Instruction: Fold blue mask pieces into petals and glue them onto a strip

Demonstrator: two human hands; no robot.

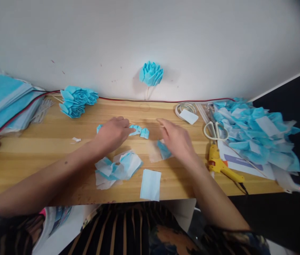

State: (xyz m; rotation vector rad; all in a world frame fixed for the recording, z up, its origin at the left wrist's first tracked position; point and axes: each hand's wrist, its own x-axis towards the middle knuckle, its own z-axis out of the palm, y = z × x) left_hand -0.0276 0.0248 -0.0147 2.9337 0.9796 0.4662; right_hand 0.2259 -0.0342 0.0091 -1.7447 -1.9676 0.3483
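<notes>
Small folded blue fabric petals [144, 133] lie in a row near the middle of the wooden table. My left hand [114, 132] is over this row, fingers curled down and closed, the thumb reaching to the petals at its right. Whatever may be between its fingertips is hidden. To the right, my right hand [178, 140] is held with fingers stretched forward and parted, apart from the row. Under its near side lies a blue fabric piece [163, 150], partly covered by the hand. Closer to me are a loose pile of blue and white pieces [119, 168] and a pale blue square stack [150, 185].
Finished blue flowers [77, 101] lie at back left; another flower [151, 73] leans on the wall. Blue masks [4, 99] are far left. On the right are a tape roll [179, 110], scissors [215, 131], a yellow glue gun [219, 164] and a fabric heap [258, 131].
</notes>
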